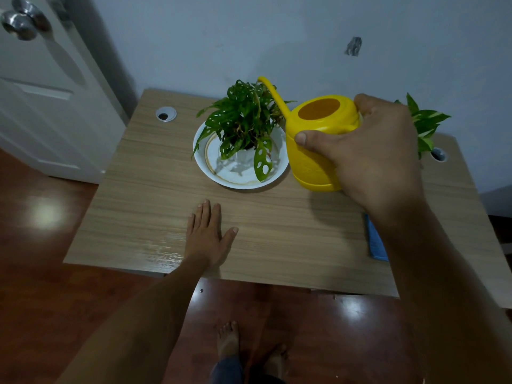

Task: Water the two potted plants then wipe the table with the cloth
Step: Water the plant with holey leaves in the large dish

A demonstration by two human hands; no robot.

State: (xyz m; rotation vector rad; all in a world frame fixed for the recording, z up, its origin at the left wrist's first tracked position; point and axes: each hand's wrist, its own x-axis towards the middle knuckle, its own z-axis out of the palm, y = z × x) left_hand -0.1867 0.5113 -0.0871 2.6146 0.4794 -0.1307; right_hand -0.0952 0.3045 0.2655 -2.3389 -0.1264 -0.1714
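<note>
My right hand (371, 151) grips a yellow watering can (318, 139) by its handle side, thumb across the body. The can's long spout points up and left over a green plant with holed leaves (243, 120), which stands in a white pot on a white dish (235, 173). Behind my right hand only the leaves of a second plant (424, 123) show; its pot is hidden. A blue cloth (375, 239) lies at the table's right side, partly covered by my forearm. My left hand (207, 234) rests flat on the wooden table (138, 189), fingers spread.
Two round cable holes sit in the table, one at the back left (165, 114) and one at the right (439, 155). A white door (41, 92) with a metal knob is at the left. The wall is just behind the table. My bare feet (249, 347) stand on the wooden floor.
</note>
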